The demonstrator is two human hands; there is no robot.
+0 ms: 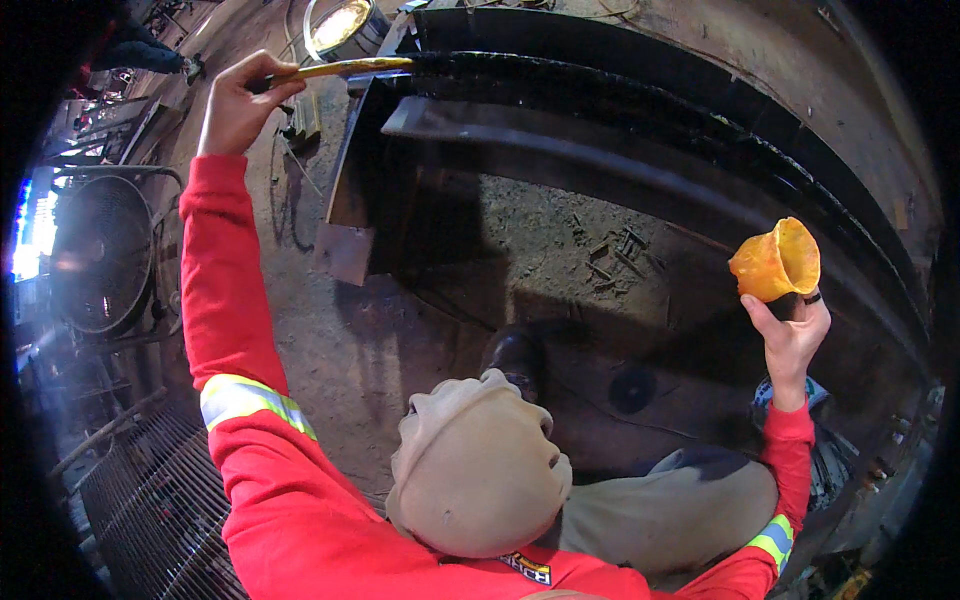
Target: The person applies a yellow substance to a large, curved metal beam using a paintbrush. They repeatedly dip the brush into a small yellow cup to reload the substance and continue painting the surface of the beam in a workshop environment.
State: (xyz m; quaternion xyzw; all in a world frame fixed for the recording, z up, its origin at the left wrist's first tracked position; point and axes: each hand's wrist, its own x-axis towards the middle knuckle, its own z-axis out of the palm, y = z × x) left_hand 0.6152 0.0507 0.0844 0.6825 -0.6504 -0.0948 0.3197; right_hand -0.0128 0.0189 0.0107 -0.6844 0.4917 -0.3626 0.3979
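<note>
My left hand (pixel 245 100) is raised at the far left, fingers closed round one end of a thin yellow stick (pixel 345 68). The stick points right, and its other end meets the near end of a long black curved steel beam (pixel 560 75); whether it touches the steel I cannot tell. Out to the right, my right hand (pixel 795 335) grips an orange, flared cup (pixel 775 262) from below, thumb on its near side. The cup's mouth faces right and is tilted, its inside yellowish. It is held in front of the beam's right stretch.
A bucket with yellowish contents (pixel 345 28) stands beyond the beam's left end. A large round fan (pixel 103 255) is at the left, above a metal grate (pixel 165 500). Scattered metal scraps (pixel 620 255) lie on the floor inside the curve. Another person's leg (pixel 150 55) shows far left.
</note>
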